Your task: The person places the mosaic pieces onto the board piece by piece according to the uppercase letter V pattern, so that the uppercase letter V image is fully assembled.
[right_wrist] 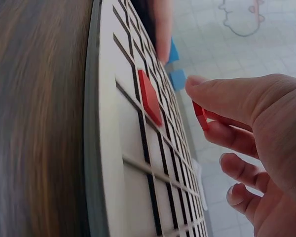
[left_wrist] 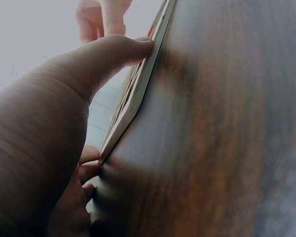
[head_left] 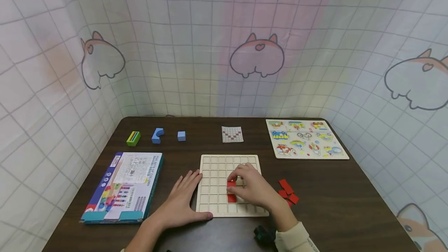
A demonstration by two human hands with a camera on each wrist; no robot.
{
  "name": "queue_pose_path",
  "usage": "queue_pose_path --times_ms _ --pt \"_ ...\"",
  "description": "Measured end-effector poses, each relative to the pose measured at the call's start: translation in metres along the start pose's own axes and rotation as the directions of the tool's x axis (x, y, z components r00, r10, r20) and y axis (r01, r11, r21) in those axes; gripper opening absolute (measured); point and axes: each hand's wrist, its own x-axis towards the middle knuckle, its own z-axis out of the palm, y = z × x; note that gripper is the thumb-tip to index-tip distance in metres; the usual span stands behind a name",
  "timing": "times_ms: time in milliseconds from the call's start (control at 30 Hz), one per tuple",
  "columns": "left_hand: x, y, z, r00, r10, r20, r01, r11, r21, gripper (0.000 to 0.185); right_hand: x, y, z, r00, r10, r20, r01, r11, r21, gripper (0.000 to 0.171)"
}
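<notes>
A pale wooden grid board [head_left: 213, 202] lies flat on the dark table. My left hand [head_left: 182, 202] rests at its left side, fingers fairly straight along the edge and the thumb [left_wrist: 138, 49] touching the near rim. Between thumb and fingers my right hand [head_left: 250, 186] pinches a red square tile [right_wrist: 201, 116], held just above the board. Another red tile [right_wrist: 149, 98] sits in a cell of the grid, close below the held one. Several loose red tiles [head_left: 286, 186] lie on the table to the right of the board.
Behind the board lies a small patterned card [head_left: 232, 134]. A boxed set [head_left: 122, 188] is at left, with a green block [head_left: 133, 138], a blue arch block [head_left: 157, 135] and a blue cube [head_left: 181, 136] beyond. A picture board [head_left: 308, 139] occupies the back right; a dark object [head_left: 264, 235] sits near the right sleeve.
</notes>
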Motion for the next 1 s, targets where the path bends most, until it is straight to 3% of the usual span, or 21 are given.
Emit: queue_pose_path --times_ms 433,1000 --pt "0.001 -0.002 0.002 1.000 -0.003 0.002 0.003 1.000 -0.002 0.136 0.014 -0.011 0.019 0.997 -0.042 0.072 0.049 0.994 -0.096 0.019" --pt "0.000 -0.001 0.001 1.000 0.005 -0.003 -0.005 1.000 0.013 0.135 0.017 -0.010 0.023 0.997 0.003 0.078 0.001 0.999 -0.040 0.019"
